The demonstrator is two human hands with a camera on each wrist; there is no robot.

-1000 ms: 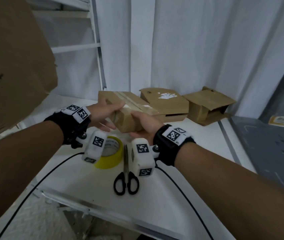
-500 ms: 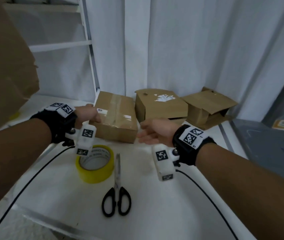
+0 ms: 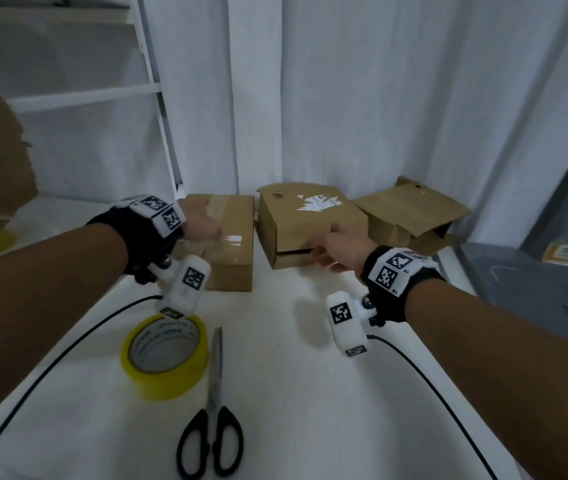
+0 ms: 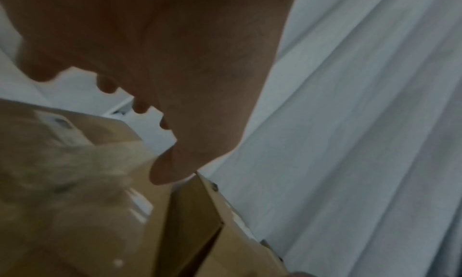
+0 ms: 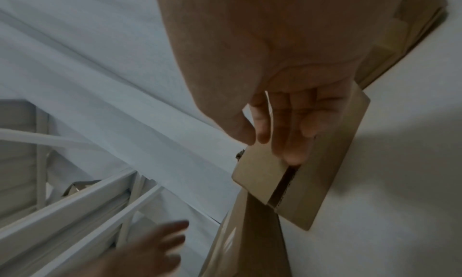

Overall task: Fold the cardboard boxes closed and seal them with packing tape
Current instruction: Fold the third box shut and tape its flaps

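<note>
Three brown cardboard boxes stand in a row at the back of the white table (image 3: 310, 393). The left box (image 3: 232, 252) is closed, with clear tape along its top. My left hand (image 3: 206, 226) hovers over it with loose fingers and holds nothing; its blurred fingers (image 5: 160, 241) also show in the right wrist view. The middle box (image 3: 310, 216) has a dark gap under its front flap. My right hand (image 3: 327, 249) is at that front edge, thumb on top and straight fingers (image 5: 290, 135) lying on the flap (image 5: 260, 172). The right box (image 3: 410, 216) has loose flaps.
A yellow tape roll (image 3: 164, 358) lies flat near the front left, with black scissors (image 3: 213, 427) just right of it. A white curtain hangs behind the boxes and white shelving (image 3: 85, 95) stands at the back left. Grey shelving (image 3: 535, 271) borders the right side.
The taped box went from both hands down onto the table at the left. My left hand then lifted off it, and my right hand moved right to the middle box's front flap.
</note>
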